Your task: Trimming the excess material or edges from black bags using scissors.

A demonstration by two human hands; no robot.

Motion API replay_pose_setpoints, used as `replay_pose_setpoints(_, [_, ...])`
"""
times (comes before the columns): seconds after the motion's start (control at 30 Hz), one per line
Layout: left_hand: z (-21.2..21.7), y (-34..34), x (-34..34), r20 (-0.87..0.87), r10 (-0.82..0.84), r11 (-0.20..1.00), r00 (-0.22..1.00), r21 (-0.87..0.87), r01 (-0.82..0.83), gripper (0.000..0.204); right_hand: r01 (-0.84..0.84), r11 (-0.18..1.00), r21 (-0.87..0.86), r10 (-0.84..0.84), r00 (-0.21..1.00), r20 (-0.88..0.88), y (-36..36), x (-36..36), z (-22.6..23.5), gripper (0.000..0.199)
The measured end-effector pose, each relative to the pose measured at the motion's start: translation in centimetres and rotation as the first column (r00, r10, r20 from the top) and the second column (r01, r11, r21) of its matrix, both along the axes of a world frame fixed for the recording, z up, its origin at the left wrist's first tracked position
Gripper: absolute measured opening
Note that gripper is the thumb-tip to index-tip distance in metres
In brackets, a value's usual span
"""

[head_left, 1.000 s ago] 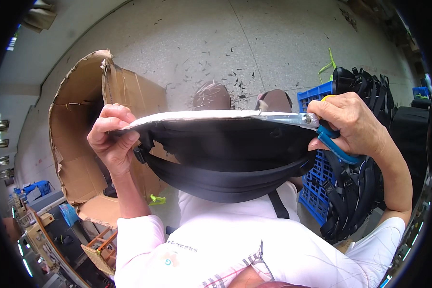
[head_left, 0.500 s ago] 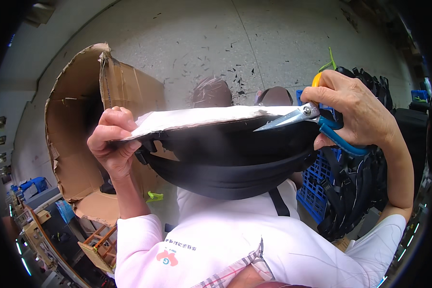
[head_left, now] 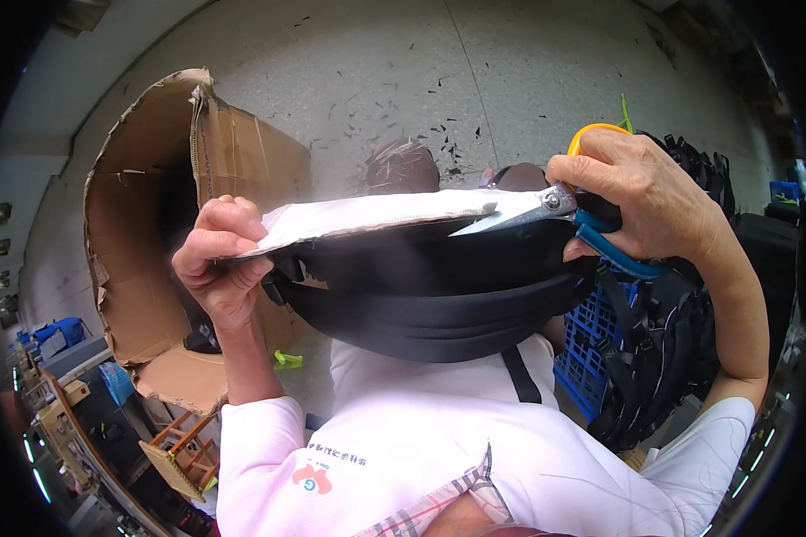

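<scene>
Above your lap, your left hand (head_left: 224, 264) pinches the black backpack's (head_left: 430, 295) grey lining edge. Your right hand (head_left: 640, 201) is clamped on scissors (head_left: 546, 210), blades touching that lining.

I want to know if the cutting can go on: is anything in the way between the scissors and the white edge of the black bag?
Nothing visible is. The scissors in the right hand have their blade tips right at the white edge of the black bag. The left hand grips the far end.

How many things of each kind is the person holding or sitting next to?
Black bag: 1
Scissors: 1
Cardboard box: 1
Blue crate: 1
Hands: 2, left hand and right hand
Total: 6
</scene>
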State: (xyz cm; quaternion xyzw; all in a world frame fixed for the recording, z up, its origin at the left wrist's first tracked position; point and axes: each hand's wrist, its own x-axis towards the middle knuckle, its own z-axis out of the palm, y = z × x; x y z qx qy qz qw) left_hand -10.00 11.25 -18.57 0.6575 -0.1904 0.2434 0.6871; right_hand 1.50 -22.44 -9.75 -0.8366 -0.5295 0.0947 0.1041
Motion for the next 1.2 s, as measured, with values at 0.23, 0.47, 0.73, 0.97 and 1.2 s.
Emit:
replay_pose_setpoints(0.23, [-0.5,0.1,-0.1,-0.034,-0.003,0.995,0.999,-0.097,0.000,0.023,-0.040,0.997,0.063,0.044,0.997,-0.069,0.1,-0.1,-1.0,0.047])
replay_pose_setpoints(0.47, [-1.0,0.2,-0.3,-0.056,-0.040,0.986,0.998,-0.166,0.031,0.023,-0.084,0.996,0.038,0.082,0.996,0.040,0.0,-0.5,-0.8,0.043])
replay_pose_setpoints(0.73, [-1.0,0.1,-0.2,-0.050,-0.075,0.987,0.996,-0.143,0.068,0.024,-0.116,0.986,0.121,0.106,0.991,0.081,2.2,-0.5,-0.8,0.043])
replay_pose_setpoints(0.97, [-1.6,0.1,-0.3,-0.066,-0.085,0.976,0.994,-0.206,0.070,0.024,-0.128,0.989,0.074,0.116,0.982,0.149,1.9,-0.6,-1.6,0.046])
replay_pose_setpoints(1.2, [-1.0,0.1,-0.5,-0.227,-0.169,0.942,0.959,-0.325,0.089,0.018,-0.102,0.995,0.017,0.098,0.983,0.158,2.2,-0.7,-1.7,0.048])
